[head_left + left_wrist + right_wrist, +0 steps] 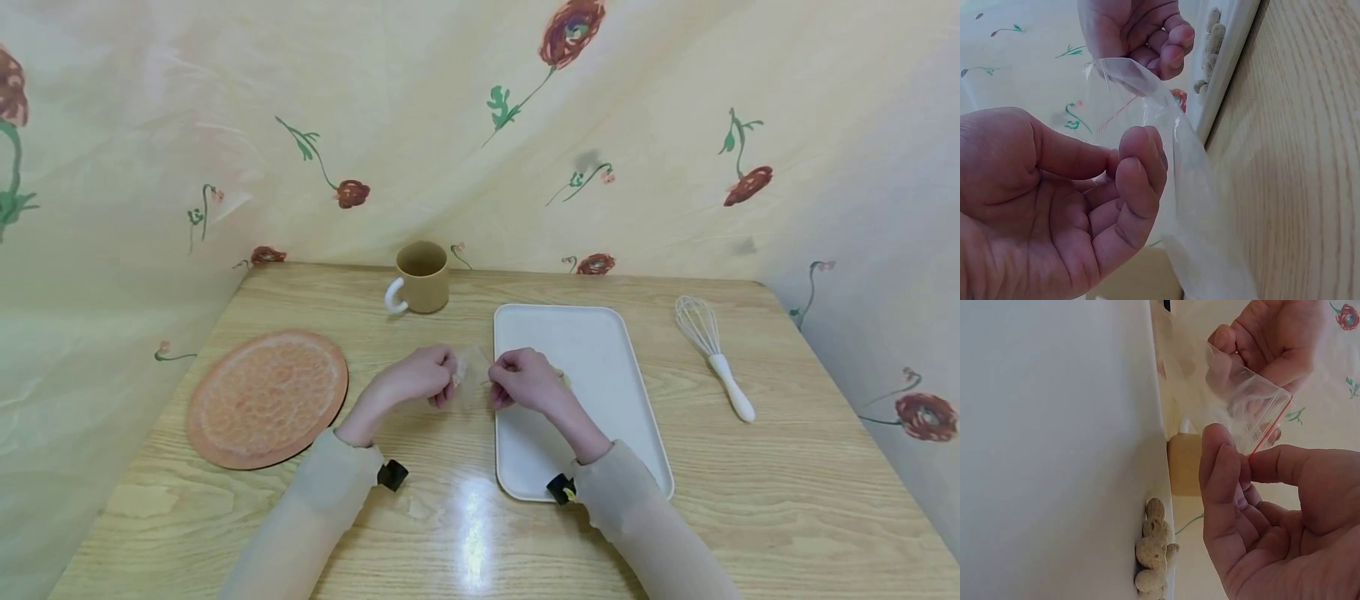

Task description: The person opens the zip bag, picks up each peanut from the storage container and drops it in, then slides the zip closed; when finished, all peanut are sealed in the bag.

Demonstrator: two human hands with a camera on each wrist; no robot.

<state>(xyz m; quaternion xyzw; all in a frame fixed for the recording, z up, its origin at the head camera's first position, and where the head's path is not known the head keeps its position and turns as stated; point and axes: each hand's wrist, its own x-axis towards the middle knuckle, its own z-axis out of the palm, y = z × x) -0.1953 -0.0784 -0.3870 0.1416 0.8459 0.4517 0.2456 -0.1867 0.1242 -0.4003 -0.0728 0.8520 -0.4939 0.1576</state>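
Note:
A clear plastic zip bag (1265, 403) with a red line along its edge is stretched between my two hands. My left hand (420, 375) pinches one side of it between thumb and fingers. On the other side, my right hand (528, 379) pinches the bag near the end of the red line. The left wrist view shows the bag (1194, 175) hanging down loosely, with no contents visible in it. Several peanuts in their shells (1152, 550) lie on the white tray (581, 333), mostly hidden behind my right hand in the head view.
A tan mug (425, 283) with a white handle stands at the back. To the left lies a round orange-brown placemat (270, 396). A white whisk (716, 358) rests on the wooden table (420, 542) right of the tray. Flowered cloth hangs behind.

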